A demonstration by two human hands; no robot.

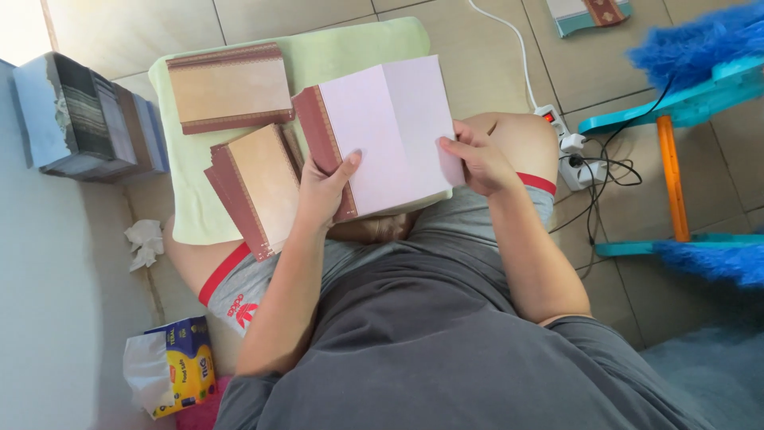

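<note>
Your left hand [322, 191] has its fingers wrapped under the left edge of the folded card [382, 131], thumb pressed flat on the pale pink inner face, while your right hand [477, 159] pinches the card's right edge between thumb and fingertips; both are gripping it, neither is free. The card sits raised above your lap and the green cushion [358, 44], its maroon printed border showing along the left side and a crease running down the pink face. By the look of it you are midway through folding this card, with the panels partly turned. The next move seems to call for lining up the edges and pressing the crease flat without letting the sheet slip. Just left of your left hand lies a small fanned pile of tan cards [255, 179], another stack [231, 86] sits further up the cushion, and a tall bundle of sheets [87, 115] stands on the floor.
</note>
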